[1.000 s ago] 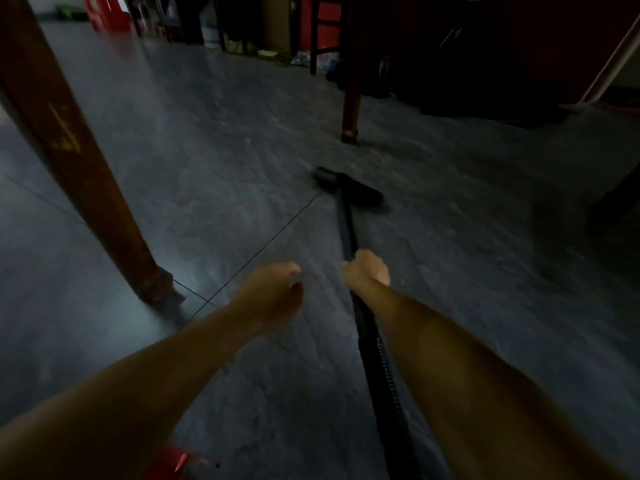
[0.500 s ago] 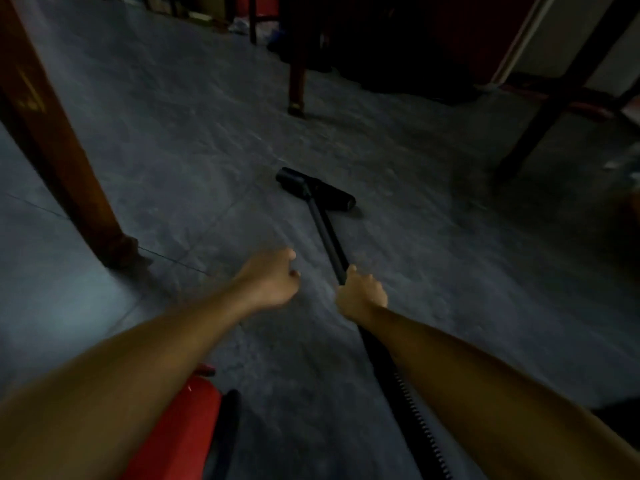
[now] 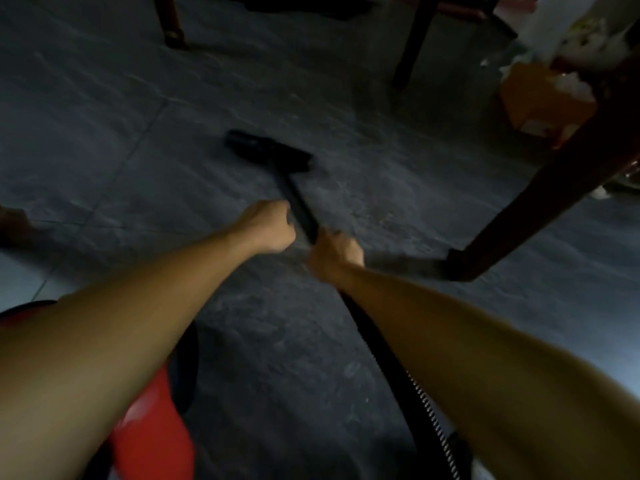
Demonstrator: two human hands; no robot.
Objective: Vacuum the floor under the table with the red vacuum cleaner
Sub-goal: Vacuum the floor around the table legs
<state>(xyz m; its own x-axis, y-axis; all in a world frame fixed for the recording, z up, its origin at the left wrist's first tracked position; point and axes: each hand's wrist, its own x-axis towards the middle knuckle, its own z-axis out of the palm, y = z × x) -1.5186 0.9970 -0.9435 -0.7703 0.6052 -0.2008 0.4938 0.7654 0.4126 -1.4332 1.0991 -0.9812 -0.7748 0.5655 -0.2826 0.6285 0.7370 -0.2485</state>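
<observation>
Right hand (image 3: 334,252) grips the wand (image 3: 298,202) — nozzle (image 3: 268,150) on the floor (image 3: 138,98); left hand (image 3: 272,226) fisted just beside, empty.

Head view, dim overall; grey floor (image 3: 242,81) palest at the left and right edges, darkest along the top; table leg (image 3: 540,202) casts a soft shadow leftward from its foot; left hand (image 3: 272,225), right hand (image 3: 334,252) and the black wand (image 3: 301,209) smeared by motion blur (outlines soft, fine detail lost); straight lines bow near the borders; shadows murky.
</observation>
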